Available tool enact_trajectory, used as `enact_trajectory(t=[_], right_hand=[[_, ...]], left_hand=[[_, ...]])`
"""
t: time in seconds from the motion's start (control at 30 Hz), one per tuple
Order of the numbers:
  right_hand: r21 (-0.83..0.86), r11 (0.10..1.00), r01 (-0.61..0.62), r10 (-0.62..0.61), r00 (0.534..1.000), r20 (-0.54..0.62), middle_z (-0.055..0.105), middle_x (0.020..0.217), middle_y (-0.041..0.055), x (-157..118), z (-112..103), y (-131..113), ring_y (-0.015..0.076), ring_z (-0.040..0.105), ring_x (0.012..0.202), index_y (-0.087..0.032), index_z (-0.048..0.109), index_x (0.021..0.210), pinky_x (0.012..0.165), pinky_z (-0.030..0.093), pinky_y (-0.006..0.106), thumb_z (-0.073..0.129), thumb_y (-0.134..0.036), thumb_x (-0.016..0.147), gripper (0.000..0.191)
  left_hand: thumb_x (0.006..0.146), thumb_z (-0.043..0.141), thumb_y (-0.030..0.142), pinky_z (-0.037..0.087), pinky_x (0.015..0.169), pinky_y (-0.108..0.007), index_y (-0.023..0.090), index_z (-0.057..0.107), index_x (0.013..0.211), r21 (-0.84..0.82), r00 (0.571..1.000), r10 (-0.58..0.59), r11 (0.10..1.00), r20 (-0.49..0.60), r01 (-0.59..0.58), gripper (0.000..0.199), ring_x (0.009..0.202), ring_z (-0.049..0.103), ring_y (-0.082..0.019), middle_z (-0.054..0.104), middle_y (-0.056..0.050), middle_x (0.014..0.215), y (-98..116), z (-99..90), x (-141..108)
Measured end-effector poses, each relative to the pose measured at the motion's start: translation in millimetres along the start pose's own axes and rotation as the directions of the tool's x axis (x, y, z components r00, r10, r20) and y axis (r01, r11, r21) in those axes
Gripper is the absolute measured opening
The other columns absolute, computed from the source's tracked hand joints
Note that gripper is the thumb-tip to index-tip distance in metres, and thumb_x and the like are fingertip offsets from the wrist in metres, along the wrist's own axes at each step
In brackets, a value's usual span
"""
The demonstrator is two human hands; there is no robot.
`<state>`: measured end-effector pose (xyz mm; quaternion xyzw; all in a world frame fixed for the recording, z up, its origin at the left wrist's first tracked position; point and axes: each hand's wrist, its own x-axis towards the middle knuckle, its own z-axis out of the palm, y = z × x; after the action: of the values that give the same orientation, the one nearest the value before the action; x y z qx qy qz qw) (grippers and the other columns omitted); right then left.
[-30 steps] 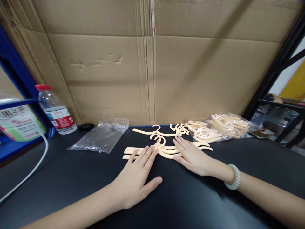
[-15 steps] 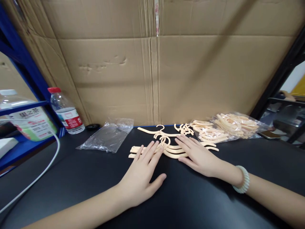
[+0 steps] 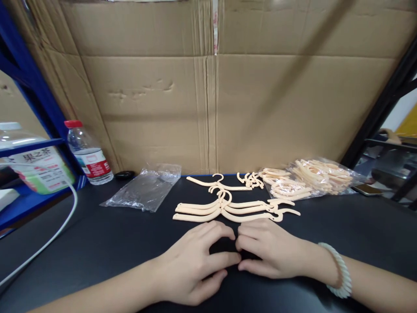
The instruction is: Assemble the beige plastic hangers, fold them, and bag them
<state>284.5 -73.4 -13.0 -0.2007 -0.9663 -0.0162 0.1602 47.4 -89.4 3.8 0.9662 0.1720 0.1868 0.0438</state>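
Note:
Several cream plastic hangers (image 3: 198,211) lie stacked on the black table, their hooks overlapping in the middle. Small curved pieces (image 3: 286,211) sit at their right ends. Just in front of the stack rests my left hand (image 3: 198,256), fingers loosely bent and apart, with nothing visible in it. My right hand (image 3: 270,248) faces it with curled fingers and a separated thumb, also holding nothing I can see. The fingertips of both hands nearly meet. Behind the stack lie another hanger (image 3: 202,181) and a small pile of hook pieces (image 3: 251,179).
Clear bags of cream hanger parts (image 3: 321,176) lie at the back right, near a phone (image 3: 368,190). An empty plastic bag (image 3: 143,189), a red-capped bottle (image 3: 91,158) and a white cable (image 3: 61,232) are at left. Cardboard (image 3: 146,100) walls off the back.
Both hands have drawn back off the hangers toward me and closer together, fingers bending from flat to curled. The hangers now lie uncovered.

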Motion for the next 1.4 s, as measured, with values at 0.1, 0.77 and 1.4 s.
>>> enact_trajectory(t=[0.1,0.77,1.4], right_hand=[[0.017,1.0,0.013,-0.013,1.0,0.024,0.058,0.079,0.003,0,-1,-1,0.0156,0.049,0.067,-0.018,0.057,0.086,0.059,0.034,0.029,0.04,-0.037,0.098,0.028],[0.049,0.998,0.025,-0.021,0.998,-0.061,0.061,0.079,0.0029,1,-1,-1,0.0145,0.049,0.066,-0.017,0.06,0.089,0.059,0.035,0.027,0.045,-0.016,0.089,0.015],[0.016,0.988,-0.156,0.15,0.911,-0.383,0.058,0.072,0.003,-6,-21,38,0.0161,0.052,0.068,-0.019,0.058,0.085,0.061,0.041,0.029,0.046,-0.012,0.089,0.014]], left_hand=[[0.082,0.055,0.017,0.048,0.09,-0.037,0.022,0.062,0.116,-0.014,0.999,-0.028,1.0,0.037,0.028,0.035,0.104,0.053,-0.024,0.053,-0.011,0.118,-1,0.5,0],[0.084,0.055,0.018,0.047,0.09,-0.038,0.021,0.061,0.118,-0.012,0.997,-0.04,0.999,0.066,0.041,0.035,0.103,0.054,-0.024,0.056,-0.011,0.118,-3,3.7,0],[0.088,0.051,0.015,0.048,0.086,-0.034,0.019,0.058,0.112,0.109,0.914,-0.142,0.974,-0.379,0.197,0.025,0.098,0.061,-0.021,0.067,-0.008,0.104,-48,-13.9,-5]])
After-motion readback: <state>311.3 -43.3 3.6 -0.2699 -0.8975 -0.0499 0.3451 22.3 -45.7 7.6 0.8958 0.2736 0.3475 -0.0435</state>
